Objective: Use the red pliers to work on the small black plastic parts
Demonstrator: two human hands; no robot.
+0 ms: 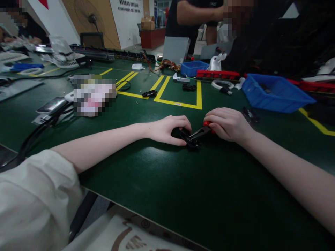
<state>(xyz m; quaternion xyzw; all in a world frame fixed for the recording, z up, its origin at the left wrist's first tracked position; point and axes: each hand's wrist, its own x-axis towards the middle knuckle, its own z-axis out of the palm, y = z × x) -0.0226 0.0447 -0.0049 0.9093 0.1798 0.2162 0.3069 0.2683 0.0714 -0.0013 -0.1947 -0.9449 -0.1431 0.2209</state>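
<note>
My left hand [169, 129] lies on the green table [157, 181], its fingers curled over a small black part [186, 138] that it pins against the surface. My right hand [229, 123] is closed round the red handles of a pair of pliers [201, 131]. The dark jaws of the pliers point left and reach the black part between my two hands. Much of the part is hidden under my left fingers.
A blue bin [274, 92] stands at the right, a smaller blue tray [193, 68] further back. Yellow tape lines [178, 102] mark a box ahead, with small black parts [149, 93] near them. Cables and devices [49, 106] lie at the left. Other people are at the far edge.
</note>
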